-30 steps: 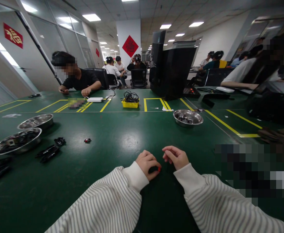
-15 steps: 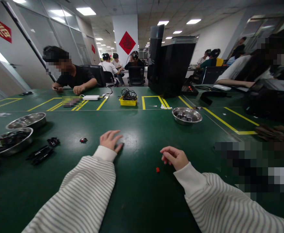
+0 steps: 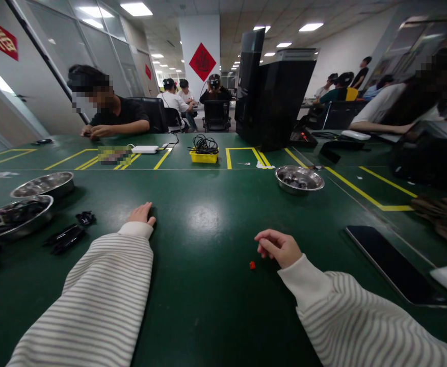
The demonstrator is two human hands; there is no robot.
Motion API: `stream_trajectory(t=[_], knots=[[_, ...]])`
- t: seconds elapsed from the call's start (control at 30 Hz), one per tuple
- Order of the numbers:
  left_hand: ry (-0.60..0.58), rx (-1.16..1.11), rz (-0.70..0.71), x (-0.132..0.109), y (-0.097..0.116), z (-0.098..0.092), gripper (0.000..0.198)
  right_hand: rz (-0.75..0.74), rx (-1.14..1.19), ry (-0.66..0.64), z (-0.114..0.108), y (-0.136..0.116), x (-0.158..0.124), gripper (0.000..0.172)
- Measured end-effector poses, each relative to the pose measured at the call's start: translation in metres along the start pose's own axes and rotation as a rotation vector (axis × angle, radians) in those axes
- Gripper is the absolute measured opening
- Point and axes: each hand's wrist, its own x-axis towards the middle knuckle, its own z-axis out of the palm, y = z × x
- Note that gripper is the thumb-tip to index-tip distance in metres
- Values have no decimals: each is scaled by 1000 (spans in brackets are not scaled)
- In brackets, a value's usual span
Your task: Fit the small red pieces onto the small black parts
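Note:
My left hand [image 3: 142,213] lies low over the table at left of centre. Its fingers stretch forward, a little apart, and I see nothing held in them; what is beneath the palm is hidden. My right hand [image 3: 279,248] rests on its side, fingers curled in and the thumb close to the index finger. Whatever its fingers may enclose is hidden. Just left of and below that hand sits a small red piece [image 3: 252,265], apart from the fingers. Black plastic parts [image 3: 68,236] lie to the left of my left sleeve.
Two steel bowls [image 3: 60,189] stand at the left, one with dark parts; another bowl [image 3: 299,188] with parts is at back right. A phone [image 3: 393,265] lies on the right. Farther back are a yellow tray of cables [image 3: 204,155], a black computer case [image 3: 280,97] and a seated person [image 3: 120,117].
My left hand has moved left, and the small black-and-red part there is now out of sight. My right hand and the red piece keep their places; the view has shifted slightly.

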Motion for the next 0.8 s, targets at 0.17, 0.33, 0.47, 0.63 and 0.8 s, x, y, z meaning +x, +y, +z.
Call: stream_trajectory(t=[0.17,0.33,0.47,0.63,0.8], knots=[[-18,-64,179,-16,50,4,45,3,-13,-91,-1,0,2,14],[-129,-332,557,-62,146,-10,59,-6,-14,-125,-2,1,3,12],[-195,-501,665,-102,200,-26,71,-26,-15,-111,0,3,3,12],[-252,-711,621,-121,212,-36,78,-49,-35,-125,0,5,2,12],[-321,-1006,609,-102,185,-37,83,-155,-190,-146,0,2,-4,15]])
